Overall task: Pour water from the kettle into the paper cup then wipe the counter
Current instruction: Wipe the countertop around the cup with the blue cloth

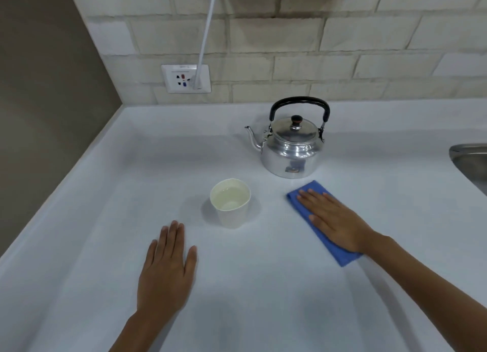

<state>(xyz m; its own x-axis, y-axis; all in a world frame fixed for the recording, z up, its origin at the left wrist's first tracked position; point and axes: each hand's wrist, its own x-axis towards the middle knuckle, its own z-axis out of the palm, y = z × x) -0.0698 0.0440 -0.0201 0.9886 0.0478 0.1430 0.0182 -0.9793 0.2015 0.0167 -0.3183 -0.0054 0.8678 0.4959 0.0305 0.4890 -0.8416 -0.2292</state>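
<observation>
A shiny metal kettle (291, 147) with a black handle stands upright at the back of the white counter (105, 219), spout pointing left. In front of it, slightly left, a white paper cup (231, 203) stands upright with water in it. My right hand (332, 221) lies flat, fingers together, pressing on a folded blue cloth (340, 254) just right of the cup and in front of the kettle. My left hand (167, 268) rests flat on the bare counter, left of and nearer than the cup, holding nothing.
A wall socket (185, 78) with a white cable plugged in sits on the tiled back wall. A metal sink rim (467, 161) shows at the right edge. A brown side wall bounds the counter on the left.
</observation>
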